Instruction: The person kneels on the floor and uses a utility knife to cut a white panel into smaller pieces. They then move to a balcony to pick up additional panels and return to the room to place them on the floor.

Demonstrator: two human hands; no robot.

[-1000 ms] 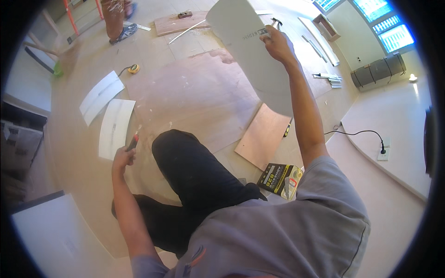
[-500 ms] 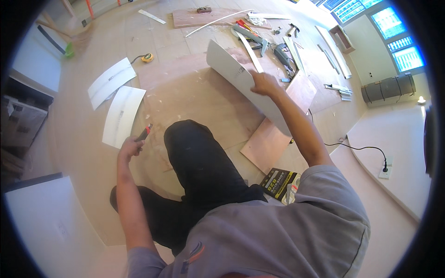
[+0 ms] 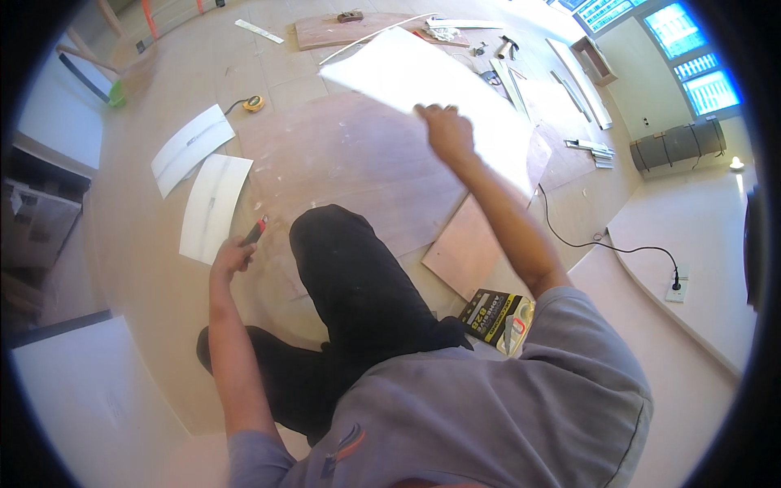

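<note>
My right hand [image 3: 449, 134] pinches the near edge of a white sheet [image 3: 407, 69], raised above the floor and shining bright in the light. In my left hand [image 3: 233, 255], down beside my bent knee, is a red and black utility knife [image 3: 256, 230], its tip pointing away from me. Just past that hand lies a white panel piece [image 3: 214, 203] with a dark smudge along its middle. A second white piece [image 3: 193, 148] rests partly against it, farther off. Beneath the raised sheet spreads a thin plywood board [image 3: 350, 171].
A yellow tape measure [image 3: 254, 104] lies beyond the white pieces. A smaller plywood piece [image 3: 464, 248] and an adhesive box [image 3: 498, 320] are at my right. A black cord [image 3: 582, 244] runs to the wall socket [image 3: 676, 289]. A hammer [image 3: 508, 47] lies far off.
My right hand has moved a little left and up. The white sheet has tipped from steep to flatter, so its broad face shows and covers several tools. The left hand has barely moved.
</note>
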